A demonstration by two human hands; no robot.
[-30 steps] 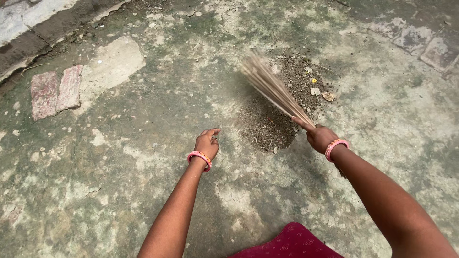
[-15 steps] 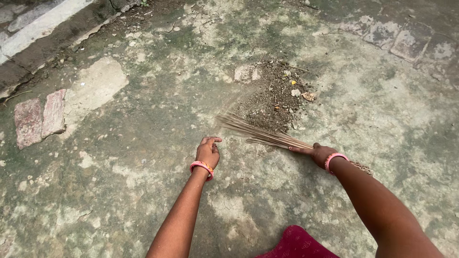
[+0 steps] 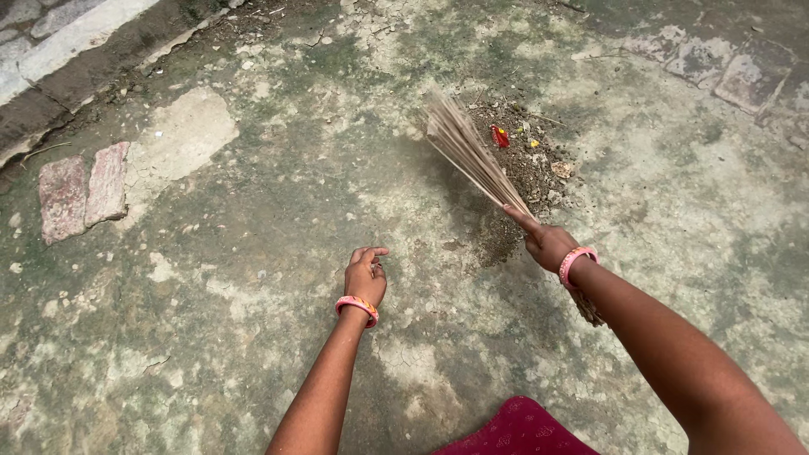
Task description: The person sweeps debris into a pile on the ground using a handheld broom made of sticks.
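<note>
The right hand (image 3: 549, 243) has its grip closed around a stick broom (image 3: 472, 152), whose bristles fan up and left, far of the hand, over a dirt pile (image 3: 527, 173). The left hand (image 3: 366, 273) hangs loosely curled, empty, above the cracked concrete floor (image 3: 253, 253).

Broom (image 3: 472, 156): bundle of thin dry plant sticks, matt, straw-coloured, stiff. Floor (image 3: 253, 253): rough cracked concrete, matt, patchy green-grey staining, flaking pale patches. Bricks (image 3: 83, 187) near floor's left edge: worn reddish, rough. Dirt pile (image 3: 527, 168): loose dark soil, gritty, one small glossy red scrap. Bangles (image 3: 357, 305): smooth, shiny pink, probably plastic. Cloth (image 3: 518, 430) at bottom edge: maroon fabric, matt.
</note>
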